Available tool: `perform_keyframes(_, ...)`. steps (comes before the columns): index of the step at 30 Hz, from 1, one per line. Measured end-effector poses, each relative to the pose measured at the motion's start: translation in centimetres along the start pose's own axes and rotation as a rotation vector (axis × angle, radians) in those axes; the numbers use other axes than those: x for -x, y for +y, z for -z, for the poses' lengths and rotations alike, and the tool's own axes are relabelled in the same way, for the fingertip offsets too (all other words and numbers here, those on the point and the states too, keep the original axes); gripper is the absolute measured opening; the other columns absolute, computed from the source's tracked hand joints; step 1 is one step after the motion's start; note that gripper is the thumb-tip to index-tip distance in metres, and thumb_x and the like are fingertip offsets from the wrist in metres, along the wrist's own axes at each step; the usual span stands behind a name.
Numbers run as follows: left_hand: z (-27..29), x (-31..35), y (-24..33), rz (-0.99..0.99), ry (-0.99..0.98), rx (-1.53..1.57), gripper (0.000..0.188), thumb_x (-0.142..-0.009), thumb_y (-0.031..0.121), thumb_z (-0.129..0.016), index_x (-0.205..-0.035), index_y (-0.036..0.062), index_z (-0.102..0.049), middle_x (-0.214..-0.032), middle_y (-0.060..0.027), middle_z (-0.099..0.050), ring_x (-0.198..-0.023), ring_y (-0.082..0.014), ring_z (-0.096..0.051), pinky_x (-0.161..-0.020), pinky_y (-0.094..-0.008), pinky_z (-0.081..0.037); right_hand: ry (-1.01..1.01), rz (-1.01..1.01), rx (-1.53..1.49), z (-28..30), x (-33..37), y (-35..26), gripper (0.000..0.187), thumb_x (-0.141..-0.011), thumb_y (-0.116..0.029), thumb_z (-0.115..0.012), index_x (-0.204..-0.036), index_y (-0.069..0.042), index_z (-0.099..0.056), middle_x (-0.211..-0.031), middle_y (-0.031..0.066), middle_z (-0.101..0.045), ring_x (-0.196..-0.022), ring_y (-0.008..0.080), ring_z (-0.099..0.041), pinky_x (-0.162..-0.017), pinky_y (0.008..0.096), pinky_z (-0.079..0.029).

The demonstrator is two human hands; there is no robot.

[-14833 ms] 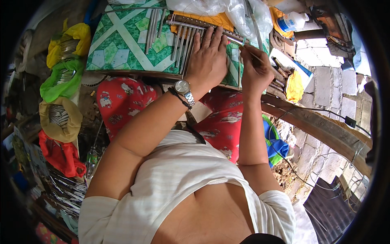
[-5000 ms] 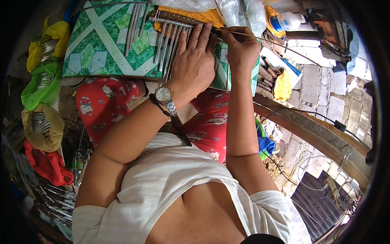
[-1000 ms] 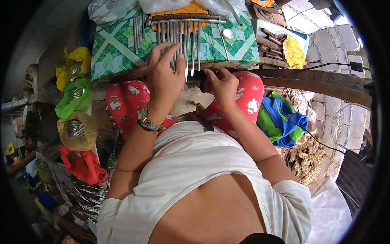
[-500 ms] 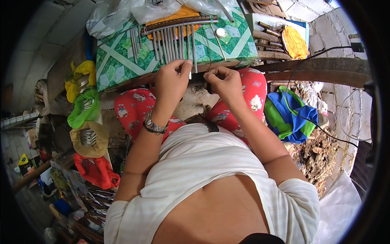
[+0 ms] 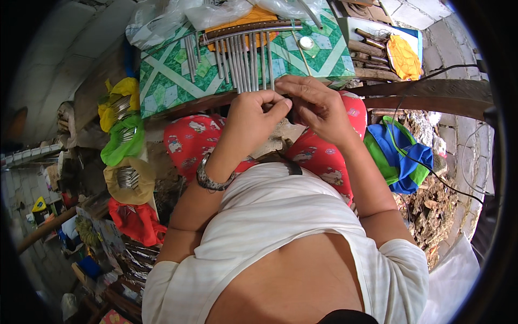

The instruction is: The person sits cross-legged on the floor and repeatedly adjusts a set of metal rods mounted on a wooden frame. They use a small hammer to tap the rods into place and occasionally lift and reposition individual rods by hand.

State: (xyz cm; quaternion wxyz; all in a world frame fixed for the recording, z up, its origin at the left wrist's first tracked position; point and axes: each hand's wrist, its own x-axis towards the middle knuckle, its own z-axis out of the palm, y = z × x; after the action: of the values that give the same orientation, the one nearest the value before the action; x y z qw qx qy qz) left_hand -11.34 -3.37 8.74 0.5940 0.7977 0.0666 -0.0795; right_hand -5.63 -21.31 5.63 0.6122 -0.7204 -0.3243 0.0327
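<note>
My left hand (image 5: 254,117), with a watch (image 5: 208,175) on its wrist, is closed in a pinch. What its fingertips hold is too small to make out. Against those fingertips comes my right hand (image 5: 322,108), its index finger reaching over and its other fingers curled; a dark patch shows beneath, not clear enough to name. Both hands are over my lap at the table's near edge. Just beyond them, a row of slim metal tubes (image 5: 245,63) lies side by side below a brown strip with holes (image 5: 253,29). More tubes (image 5: 190,58) lie to their left.
A green patterned cloth (image 5: 162,92) covers the table, with a white round lid or cup (image 5: 306,42) and a thin stick (image 5: 302,56). Bags of metal pieces, including a yellow one (image 5: 120,102) and a green one (image 5: 124,141), line the left. A blue-green bag (image 5: 402,156) and black cable (image 5: 450,69) are right.
My hands have come together from a gap apart, and the right fingers have stretched toward the left. The light slim piece at my left fingertips no longer shows. The whole view has shifted slightly.
</note>
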Motion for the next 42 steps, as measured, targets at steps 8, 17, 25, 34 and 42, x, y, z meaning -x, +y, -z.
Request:
perform_keyframes(8,6.4,-0.9,-2.7,-0.045,0.153,0.055,0.019,-0.096,0.019,-0.072,-0.097,0.0005,-0.077,-0.076,0.0033,-0.067,-0.060,-0.0050,-0.056,-0.054,-0.0252,-0.044,-0.015,0.112,0.036,0.1,-2.3,-0.8,0.010,-0.092,-0.004,-0.074,-0.099,0.003,-0.075,-0.100,0.0114,-0.074,-0.089,0.0232,-0.068,-0.082,0.0323,-0.054)
perform_keyframes(17,16.6,-10.6,-9.7,-0.002,0.600,-0.560,0.018,-0.084,0.016,-0.074,-0.097,0.0031,-0.075,-0.079,-0.0063,-0.073,-0.061,-0.0122,-0.065,-0.053,-0.0270,-0.051,0.120,-0.026,-0.219,0.3,-2.7,-2.2,0.013,-0.096,-0.007,-0.071,-0.101,0.005,-0.075,-0.101,0.0095,-0.074,-0.093,0.0166,-0.066,-0.085,0.0293,-0.051)
perform_keyframes(25,16.9,-10.9,-9.9,0.152,0.514,-0.578,0.020,-0.078,0.020,-0.077,-0.088,0.0035,-0.074,-0.088,-0.0158,-0.076,-0.087,-0.0343,-0.073,-0.080,-0.0405,-0.057,0.148,-0.027,-0.277,1.2,-2.6,-2.5,0.015,-0.097,-0.008,-0.070,-0.103,0.006,-0.074,-0.102,0.0083,-0.074,-0.092,0.0138,-0.065,-0.082,0.0271,-0.051)
perform_keyframes(34,16.0,-9.7,-8.9,0.108,0.588,-0.855,0.033,-0.078,0.015,-0.076,-0.108,0.0028,-0.070,-0.086,-0.0134,-0.074,-0.077,-0.0233,-0.073,-0.063,-0.0375,-0.055,0.147,-0.042,-0.283,1.1,-3.1,-2.8,0.016,-0.099,-0.009,-0.069,-0.105,0.004,-0.075,-0.099,0.0056,-0.073,-0.087,0.0103,-0.064,-0.076,0.0242,-0.052)
perform_keyframes(42,16.2,-6.5,-6.9,0.159,0.465,0.107,0.030,-0.098,0.007,-0.058,-0.126,0.0003,-0.064,-0.087,-0.0043,-0.061,-0.077,-0.0134,-0.062,-0.066,-0.0322,-0.063,0.217,-0.037,-0.325,0.7,-4.4,-2.9,0.017,-0.099,-0.013,-0.070,-0.105,0.002,-0.076,-0.094,0.0032,-0.073,-0.080,0.0068,-0.063,-0.071,0.0220,-0.051)
